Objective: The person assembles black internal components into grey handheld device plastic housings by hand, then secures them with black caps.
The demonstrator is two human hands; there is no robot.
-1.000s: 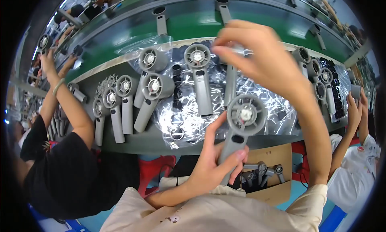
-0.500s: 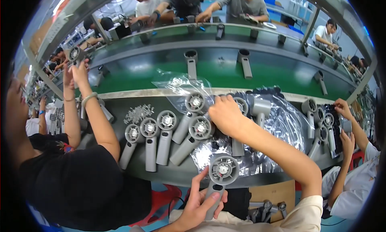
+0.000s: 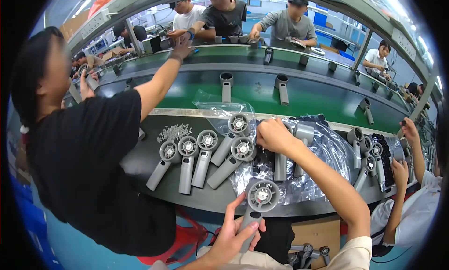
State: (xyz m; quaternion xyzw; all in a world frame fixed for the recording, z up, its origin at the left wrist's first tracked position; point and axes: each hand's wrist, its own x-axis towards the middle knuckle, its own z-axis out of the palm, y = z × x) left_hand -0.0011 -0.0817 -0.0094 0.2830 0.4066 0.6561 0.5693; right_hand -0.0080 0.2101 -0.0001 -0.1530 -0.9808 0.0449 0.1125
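My left hand (image 3: 231,237) is wrapped round the handle of a grey handheld fan (image 3: 263,195), whose round head points up with its spokes and white centre showing. My right hand (image 3: 277,138) reaches over a clear plastic bag (image 3: 329,153), its fingers curled down beside small black parts (image 3: 262,158). What the fingertips pinch, if anything, is hidden. Several similar grey fan bodies (image 3: 206,140) lie side by side left of the right hand. Under and beyond my right wrist lie more grey fan bodies (image 3: 280,167).
A pile of small clear pieces (image 3: 175,132) lies behind the fan row. Beyond the bench runs a green conveyor (image 3: 187,96) carrying grey fan bodies. A co-worker in black (image 3: 93,167) stretches an arm across it at left; another person's hands (image 3: 400,172) work at right. A cardboard box (image 3: 318,232) stands below.
The view has shifted slightly. The co-worker at left has leaned in and reached over the conveyor. My left hand keeps the fan; my right hand stays by the black parts.
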